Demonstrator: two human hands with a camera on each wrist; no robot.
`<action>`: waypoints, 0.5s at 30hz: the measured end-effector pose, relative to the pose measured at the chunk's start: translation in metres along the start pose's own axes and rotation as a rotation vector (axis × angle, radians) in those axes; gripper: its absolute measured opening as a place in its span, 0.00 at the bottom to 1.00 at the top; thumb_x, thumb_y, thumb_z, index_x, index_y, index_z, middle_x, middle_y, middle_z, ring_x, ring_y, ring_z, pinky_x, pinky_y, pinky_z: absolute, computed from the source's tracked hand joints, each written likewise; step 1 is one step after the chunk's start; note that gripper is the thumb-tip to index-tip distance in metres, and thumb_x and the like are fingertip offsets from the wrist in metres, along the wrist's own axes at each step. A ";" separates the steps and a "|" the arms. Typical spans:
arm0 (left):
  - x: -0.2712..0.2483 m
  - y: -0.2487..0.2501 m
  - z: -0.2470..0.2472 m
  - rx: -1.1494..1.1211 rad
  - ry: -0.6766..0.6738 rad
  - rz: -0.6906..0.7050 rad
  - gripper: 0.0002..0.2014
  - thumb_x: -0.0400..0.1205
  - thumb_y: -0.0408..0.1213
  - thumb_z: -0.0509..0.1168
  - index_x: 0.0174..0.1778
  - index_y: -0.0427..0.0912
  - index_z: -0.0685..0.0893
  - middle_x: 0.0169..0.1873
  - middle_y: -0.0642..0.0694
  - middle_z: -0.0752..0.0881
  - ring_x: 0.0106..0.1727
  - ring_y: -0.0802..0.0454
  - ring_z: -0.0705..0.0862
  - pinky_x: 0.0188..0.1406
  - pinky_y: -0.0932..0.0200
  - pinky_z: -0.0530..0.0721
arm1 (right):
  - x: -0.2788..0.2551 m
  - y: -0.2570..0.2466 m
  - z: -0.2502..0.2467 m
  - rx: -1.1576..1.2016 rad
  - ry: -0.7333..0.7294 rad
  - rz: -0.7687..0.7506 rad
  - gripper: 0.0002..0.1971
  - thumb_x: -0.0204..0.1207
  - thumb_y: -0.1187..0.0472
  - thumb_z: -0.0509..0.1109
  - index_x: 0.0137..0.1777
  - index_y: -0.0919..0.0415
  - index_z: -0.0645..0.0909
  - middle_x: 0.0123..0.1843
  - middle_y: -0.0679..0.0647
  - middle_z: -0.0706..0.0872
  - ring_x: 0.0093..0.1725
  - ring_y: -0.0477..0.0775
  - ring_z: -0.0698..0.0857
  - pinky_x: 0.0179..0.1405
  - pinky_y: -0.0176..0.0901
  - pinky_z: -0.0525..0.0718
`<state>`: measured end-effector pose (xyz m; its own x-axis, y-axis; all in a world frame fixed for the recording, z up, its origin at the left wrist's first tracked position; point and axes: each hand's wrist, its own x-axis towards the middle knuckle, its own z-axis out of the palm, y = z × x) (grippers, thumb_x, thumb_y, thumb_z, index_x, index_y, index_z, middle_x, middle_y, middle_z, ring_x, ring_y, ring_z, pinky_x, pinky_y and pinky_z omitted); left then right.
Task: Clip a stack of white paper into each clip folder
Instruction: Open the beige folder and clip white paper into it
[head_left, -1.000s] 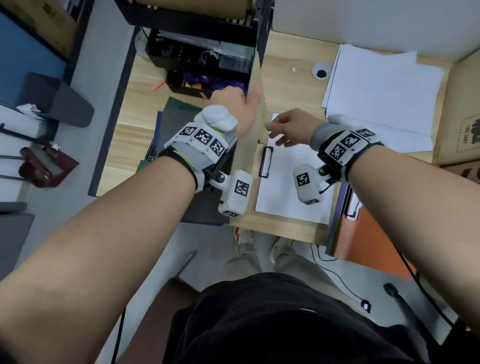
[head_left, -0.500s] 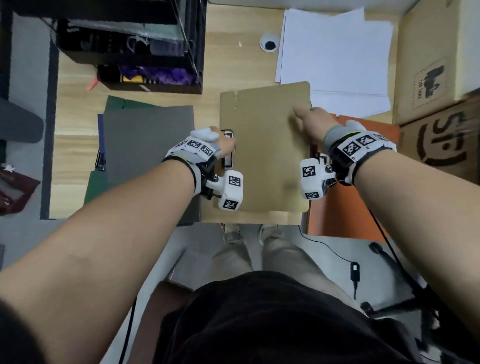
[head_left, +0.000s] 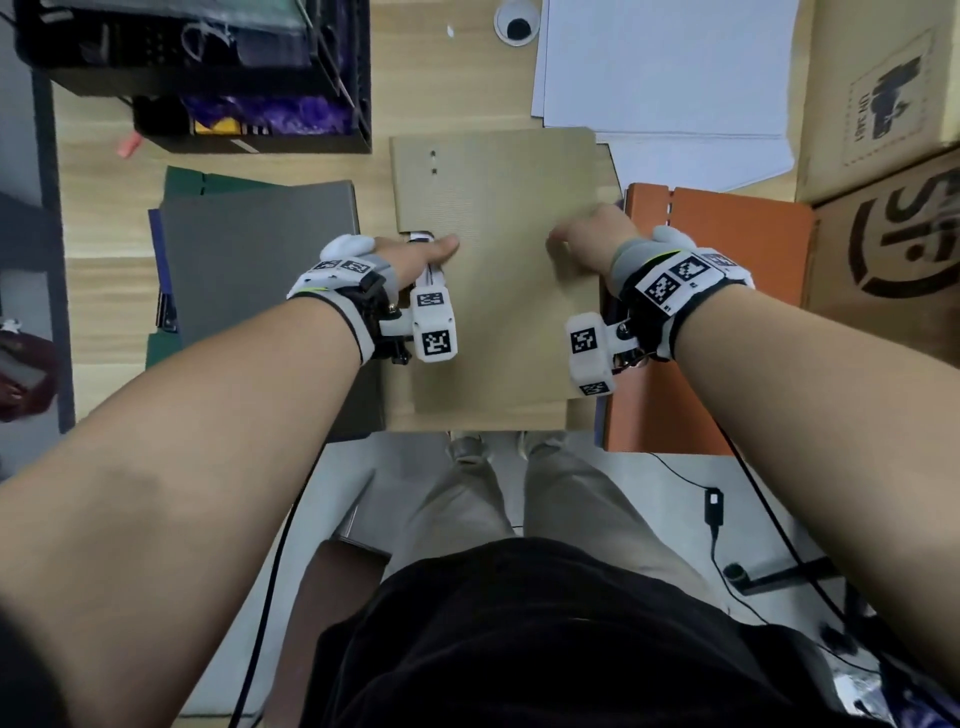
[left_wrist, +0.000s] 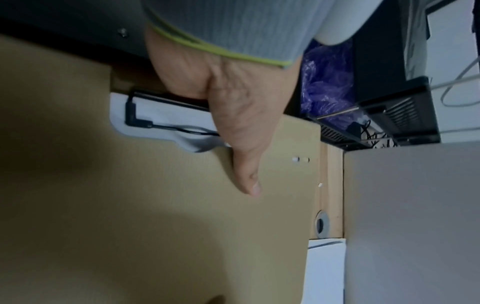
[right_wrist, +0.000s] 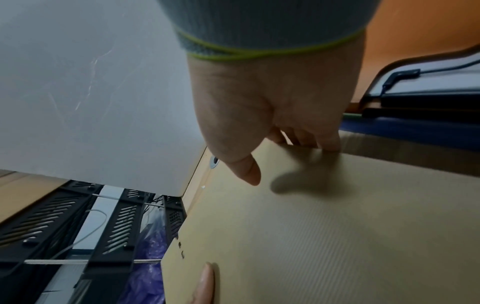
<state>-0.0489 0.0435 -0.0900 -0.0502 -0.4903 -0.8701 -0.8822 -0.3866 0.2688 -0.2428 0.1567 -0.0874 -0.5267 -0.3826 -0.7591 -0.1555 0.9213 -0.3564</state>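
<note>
A tan clip folder (head_left: 498, 291) lies closed in the middle of the desk. My left hand (head_left: 415, 254) is at its left edge beside the clip notch. The thumb lies flat on the cover (left_wrist: 182, 226), and the fingers are tucked out of sight at the edge. White paper (left_wrist: 166, 117) and the black wire clip (left_wrist: 135, 117) show through the notch. My right hand (head_left: 587, 244) presses bent fingertips (right_wrist: 327, 144) on the cover (right_wrist: 337, 226) near its right edge, with the thumb free above it. The loose white paper stack (head_left: 665, 67) lies at the back right.
An orange folder (head_left: 727, 249) lies right of the tan one. A grey folder (head_left: 260, 260) sits on a green one (head_left: 208, 179) to the left. A black rack (head_left: 208, 67) stands back left, cardboard boxes (head_left: 883, 104) far right. The desk's front edge (head_left: 467, 423) is near my legs.
The tan cover, upright a second ago with the clipped paper showing, has swung down shut. My right hand moved onto the cover, and my left hand now lays its thumb on it.
</note>
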 end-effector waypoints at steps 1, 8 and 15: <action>-0.004 0.002 -0.004 0.029 0.013 0.012 0.42 0.54 0.79 0.71 0.43 0.42 0.88 0.36 0.43 0.92 0.39 0.41 0.91 0.52 0.46 0.87 | -0.005 -0.002 -0.001 -0.034 0.009 -0.054 0.20 0.84 0.71 0.54 0.74 0.67 0.74 0.70 0.67 0.80 0.68 0.68 0.79 0.67 0.50 0.78; -0.022 0.024 -0.022 0.022 0.074 0.121 0.38 0.48 0.83 0.69 0.21 0.46 0.81 0.27 0.40 0.90 0.32 0.40 0.90 0.52 0.44 0.88 | -0.006 -0.011 -0.015 0.269 0.064 -0.065 0.19 0.79 0.56 0.68 0.67 0.65 0.80 0.66 0.61 0.85 0.66 0.63 0.84 0.68 0.52 0.81; -0.066 0.076 0.018 -0.175 -0.052 0.276 0.19 0.80 0.54 0.71 0.47 0.41 0.78 0.32 0.47 0.83 0.30 0.53 0.83 0.25 0.63 0.81 | 0.004 0.021 -0.071 0.275 0.264 0.078 0.31 0.74 0.51 0.68 0.74 0.65 0.70 0.65 0.59 0.83 0.67 0.62 0.81 0.67 0.49 0.78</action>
<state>-0.1207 0.0604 -0.0194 -0.3038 -0.5563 -0.7735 -0.7384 -0.3756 0.5601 -0.3075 0.1799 -0.0593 -0.7306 -0.2476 -0.6363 0.1051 0.8800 -0.4631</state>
